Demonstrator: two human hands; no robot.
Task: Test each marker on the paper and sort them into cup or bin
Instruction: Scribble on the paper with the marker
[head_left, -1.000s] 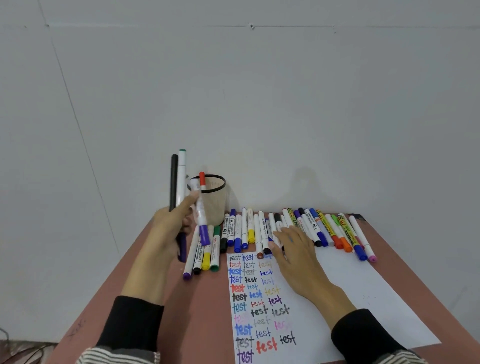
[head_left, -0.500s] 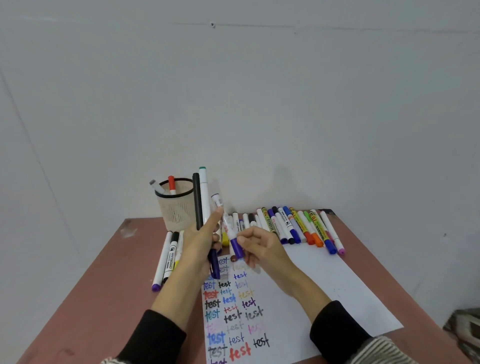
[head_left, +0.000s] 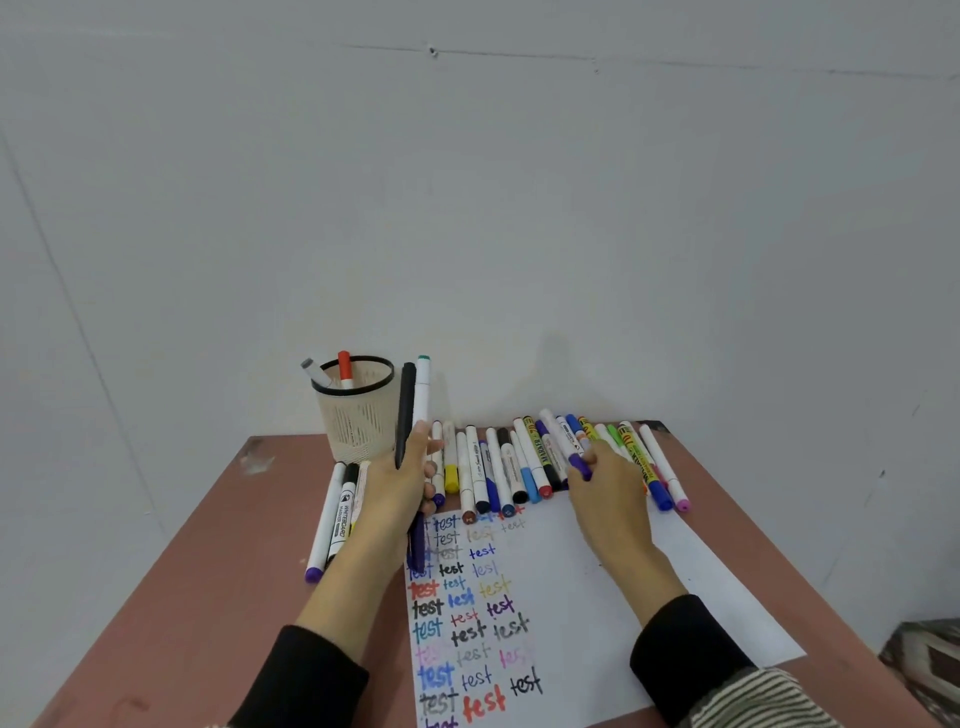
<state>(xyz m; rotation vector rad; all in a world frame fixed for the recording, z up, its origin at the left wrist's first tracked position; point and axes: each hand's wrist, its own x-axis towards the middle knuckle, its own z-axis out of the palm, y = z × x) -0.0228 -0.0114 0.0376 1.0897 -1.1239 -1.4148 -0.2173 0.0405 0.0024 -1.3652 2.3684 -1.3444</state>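
My left hand (head_left: 397, 493) grips two upright markers, a black one (head_left: 405, 410) and a white one with a green cap (head_left: 421, 395). My right hand (head_left: 608, 493) holds a white marker with a purple cap (head_left: 563, 441) over the row of markers (head_left: 498, 467) lying along the far side of the table. The white paper (head_left: 597, 587) lies in front of me, with "test" written on it several times in many colours. A beige mesh cup (head_left: 356, 410) stands at the back left with a red-capped and a grey-capped marker in it. No bin is in view.
A few more markers (head_left: 332, 519) lie left of my left hand, below the cup. The reddish table (head_left: 218, 597) stands against a plain grey wall (head_left: 467, 208). A patterned cloth (head_left: 924, 660) shows at the lower right beyond the table edge.
The purple-capped marker passed from my left hand to my right hand. My right hand then carried it right to the marker row. The camera turned a little left.
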